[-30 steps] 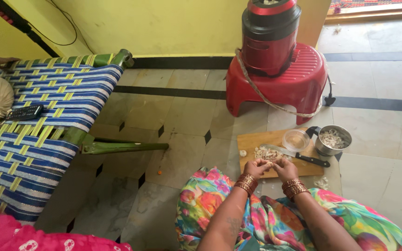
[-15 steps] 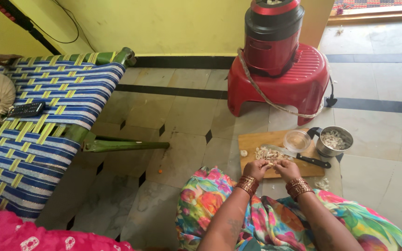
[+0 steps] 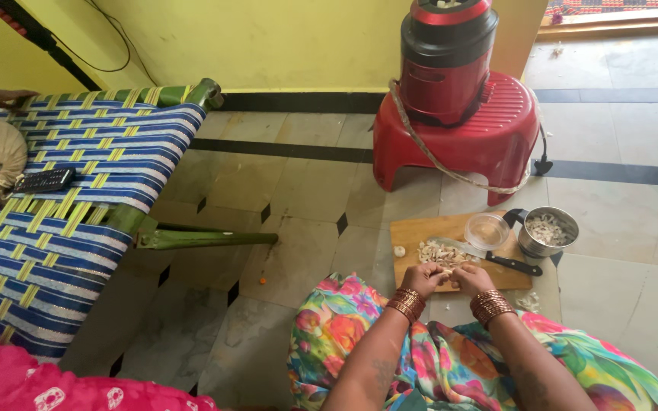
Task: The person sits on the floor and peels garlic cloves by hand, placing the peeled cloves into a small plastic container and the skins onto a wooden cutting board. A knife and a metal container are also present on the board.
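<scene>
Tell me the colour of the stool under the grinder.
The stool is red, ribbed on top; the head view shows it clearly, behind the board.

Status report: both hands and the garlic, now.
Left hand and right hand together, pinching a garlic clove. Over cutting board, beside peeled pile. Knife lies close.

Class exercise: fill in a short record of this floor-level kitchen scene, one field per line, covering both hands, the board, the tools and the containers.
Left hand: pinching a small pale piece with the right hand
Right hand: same piece, fingertips meeting
Cutting board: wooden, on the floor tiles
Pale pieces: heaped on the board
Knife: black handle, lying on the board
Clear bowl: on the board
Steel jar: beside the board, holds pale pieces
</scene>
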